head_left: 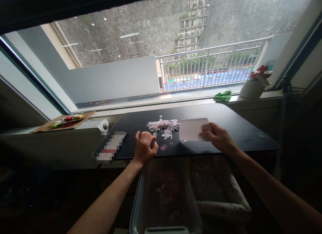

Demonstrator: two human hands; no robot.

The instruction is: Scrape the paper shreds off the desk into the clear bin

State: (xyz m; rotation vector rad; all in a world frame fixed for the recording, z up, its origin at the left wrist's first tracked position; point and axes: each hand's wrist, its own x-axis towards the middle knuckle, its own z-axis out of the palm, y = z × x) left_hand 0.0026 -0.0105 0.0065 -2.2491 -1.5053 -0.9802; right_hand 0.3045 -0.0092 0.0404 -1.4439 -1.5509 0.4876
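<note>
Left hand: my left hand (145, 147) is at the table's near edge, in front of the pile and left of its middle. Fingers bent, thumb apart from them; I read it as released. Whether it touches the wood, I cannot tell.
Right hand: my right hand (216, 135), fingertips motion-blurred, grasps the right end of a pale card.
Card: the rectangular card (192, 128), round-cornered, has its left edge at the pile's right side. I cannot tell whether it meets the tabletop.
Paper scraps: a loose heap of white and pinkish scraps (163, 126) lies mid-table between my hands; a few strays sit nearer me, one pink scrap (163, 148) just right of the left thumb.
Table: black wood-grain table (249, 136), rounded corners, set below the window.
Bins: clear plastic bin (138, 197) under the near edge, scraps dimly visible inside; beside it on the right, a pale-rimmed container (222, 206), contents too dark to read.
Table's left end: a pixelated flat object (110, 148).
Beyond left: cardboard sheet (41, 126) bearing red, yellow and green items; white heater (94, 124) next to it.
Sill: green cloth (223, 96), then a whitish jug (252, 89) with a reddish top.
Outside: metal railing (207, 68), rough grey wall behind.
</note>
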